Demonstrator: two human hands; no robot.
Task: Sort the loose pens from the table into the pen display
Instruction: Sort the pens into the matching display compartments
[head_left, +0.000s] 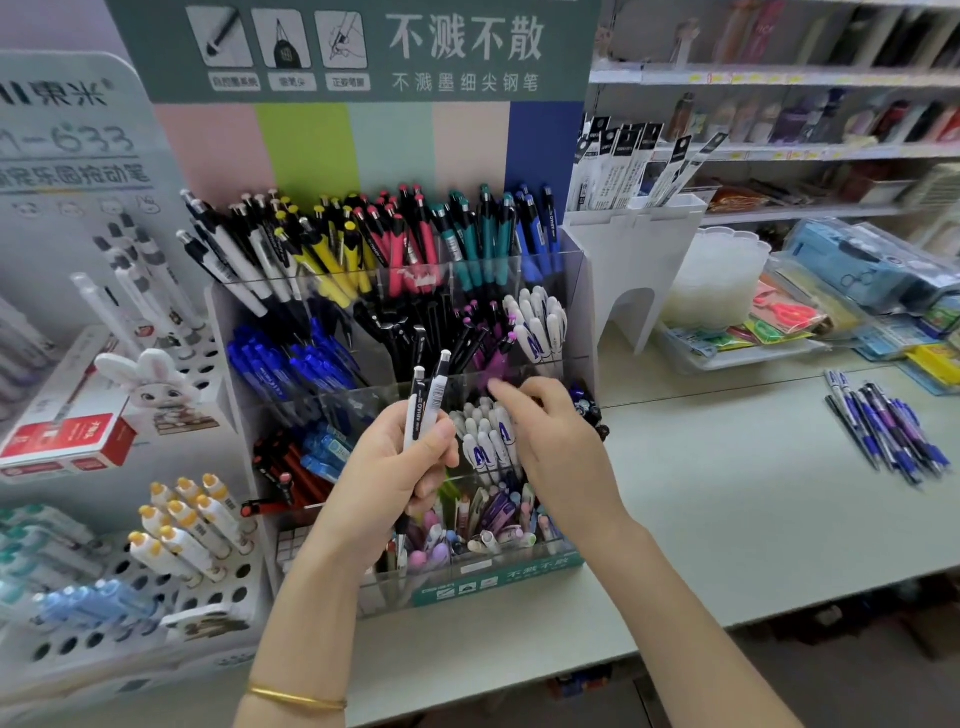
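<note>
**Bangled left wrist, two pens up, a compartment to choose**

Closest in, a thin gold bangle (296, 696) circles the left wrist. Above it the left hand (389, 467) is wrapped firmly round two white-and-black click pens (430, 400), held upright with their button ends up, in front of the tiered clear acrylic pen display (493, 577).

The right hand (556, 441) reaches over the tier of white pens with blue lettering (488, 441). Its fingers are loosely bent, and the blurred tips sit against the purple-topped pens (483, 332) one tier up. Whether they pinch anything I cannot tell.

The step in hand looks like finding a home for the held pair. They seem to match the white-and-black pens (244, 265) in the top-left compartment, so that is the likely slot. To do it well:
- Pass one pen at a time to the right hand.
- Lower each pen tip first, at the same slant as its neighbours.
- Keep the wrist clear of the packed rows so nothing gets knocked out.

Much of the job appears to remain. A bundle of loose blue and purple pens (888, 436) lies on the pale grey worktop (727, 519), well apart from the display to the right.
</note>
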